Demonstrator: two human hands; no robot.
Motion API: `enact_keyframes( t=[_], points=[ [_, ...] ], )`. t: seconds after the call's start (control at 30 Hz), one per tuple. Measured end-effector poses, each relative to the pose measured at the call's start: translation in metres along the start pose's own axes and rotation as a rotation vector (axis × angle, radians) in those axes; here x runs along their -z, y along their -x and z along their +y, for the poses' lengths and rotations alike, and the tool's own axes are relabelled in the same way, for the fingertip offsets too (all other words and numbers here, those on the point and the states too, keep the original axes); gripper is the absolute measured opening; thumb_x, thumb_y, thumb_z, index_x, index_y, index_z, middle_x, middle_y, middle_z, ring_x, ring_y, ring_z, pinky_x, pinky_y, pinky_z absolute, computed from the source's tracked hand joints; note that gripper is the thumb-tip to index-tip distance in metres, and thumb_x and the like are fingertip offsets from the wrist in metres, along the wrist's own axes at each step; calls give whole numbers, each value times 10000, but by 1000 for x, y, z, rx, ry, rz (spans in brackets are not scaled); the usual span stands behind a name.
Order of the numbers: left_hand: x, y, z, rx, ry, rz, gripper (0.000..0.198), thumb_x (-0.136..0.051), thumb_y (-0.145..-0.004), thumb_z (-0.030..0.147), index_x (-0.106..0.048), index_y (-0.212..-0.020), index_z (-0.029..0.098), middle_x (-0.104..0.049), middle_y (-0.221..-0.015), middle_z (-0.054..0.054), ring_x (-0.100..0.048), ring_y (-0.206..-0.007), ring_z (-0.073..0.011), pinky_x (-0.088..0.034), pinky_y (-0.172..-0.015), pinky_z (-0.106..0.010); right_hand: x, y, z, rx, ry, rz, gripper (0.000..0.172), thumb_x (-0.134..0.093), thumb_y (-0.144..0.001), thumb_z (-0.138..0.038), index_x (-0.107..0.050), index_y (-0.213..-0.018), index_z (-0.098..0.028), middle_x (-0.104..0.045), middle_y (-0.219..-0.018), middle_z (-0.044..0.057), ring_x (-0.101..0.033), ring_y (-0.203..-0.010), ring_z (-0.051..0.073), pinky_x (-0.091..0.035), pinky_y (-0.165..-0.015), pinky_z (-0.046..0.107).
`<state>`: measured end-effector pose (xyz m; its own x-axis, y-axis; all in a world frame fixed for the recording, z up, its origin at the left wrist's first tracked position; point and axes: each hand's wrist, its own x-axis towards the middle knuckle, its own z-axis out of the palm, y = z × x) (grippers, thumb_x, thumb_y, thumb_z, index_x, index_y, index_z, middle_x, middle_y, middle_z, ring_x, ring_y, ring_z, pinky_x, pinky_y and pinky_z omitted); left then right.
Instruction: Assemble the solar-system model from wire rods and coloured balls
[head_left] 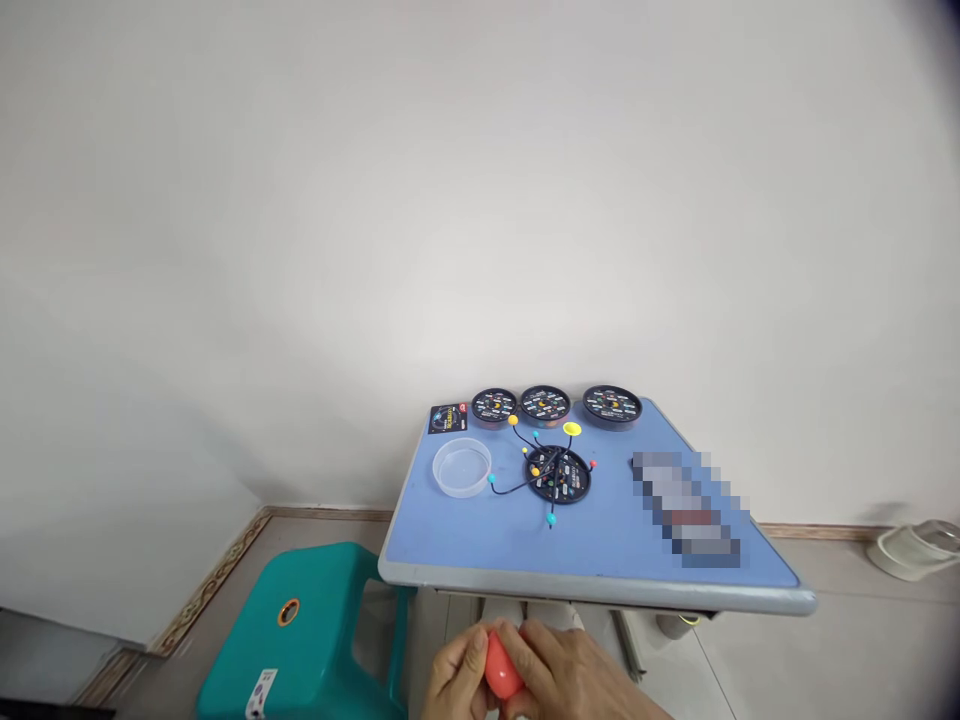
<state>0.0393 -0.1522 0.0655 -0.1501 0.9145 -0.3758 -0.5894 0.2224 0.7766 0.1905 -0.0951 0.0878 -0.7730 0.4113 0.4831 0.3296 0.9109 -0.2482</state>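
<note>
Both my left hand (459, 678) and my right hand (562, 672) close around an orange-red ball (501, 665) at the bottom of the view, below the table's front edge. The ball is partly hidden by my fingers. On the blue table (450, 530) stands a black round base (557, 475) with thin black wires ending in small coloured balls. Behind it lie several black round lidded cases (545, 404) and a yellow disc (571, 429). A clear round plastic dish (461, 467) rests to the left. My hands touch nothing on the table.
A teal plastic stool (300, 630) stands left of the table, and a small printed card (448, 418) lies at the table's back left corner. A pixelated blurred item (686, 505) covers the table's right side. A white wall rises behind, and a pale object (915, 550) sits on the tiled floor.
</note>
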Motion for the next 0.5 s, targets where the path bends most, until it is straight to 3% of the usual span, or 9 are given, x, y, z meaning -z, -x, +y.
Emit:
enact_keyframes(
  t=[0.1,0.23,0.4,0.5],
  points=[
    [-1,-3,5,-1,72,-43,515,-824,-626,589,-782,-897,153,-664,-654,-38,-504,-479,-101,-371,-435,-229,-1,0,4,-91,-110,18,384,-420,-1000,-475,-505,-1256,-202,-686,-873,50,-656,-629,186,-505,-519,265],
    [-1,-6,11,-49,117,-63,465,-817,-662,560,-800,-936,185,-722,-827,-87,-551,-569,-116,-432,-560,-267,2,-2,7,-162,-276,148,643,-434,-914,-649,-371,-1422,-259,-678,-985,71,-669,-663,185,-553,-610,275],
    [-4,-7,14,-136,42,-27,530,-830,-615,590,-792,-956,187,-725,-920,-117,-639,-759,-216,-472,-666,-308,2,-10,5,-240,-371,153,559,-393,-912,-667,-484,-1296,-271,-626,-944,48,-622,-669,169,-533,-611,265],
    [-7,-6,14,-153,39,-17,527,-791,-651,620,-772,-915,164,-685,-788,-70,-592,-655,-162,-446,-607,-280,-6,-15,4,-171,-348,160,513,-349,-946,-636,-508,-1237,-244,-611,-942,56,-612,-688,171,-526,-602,264]
  ],
)
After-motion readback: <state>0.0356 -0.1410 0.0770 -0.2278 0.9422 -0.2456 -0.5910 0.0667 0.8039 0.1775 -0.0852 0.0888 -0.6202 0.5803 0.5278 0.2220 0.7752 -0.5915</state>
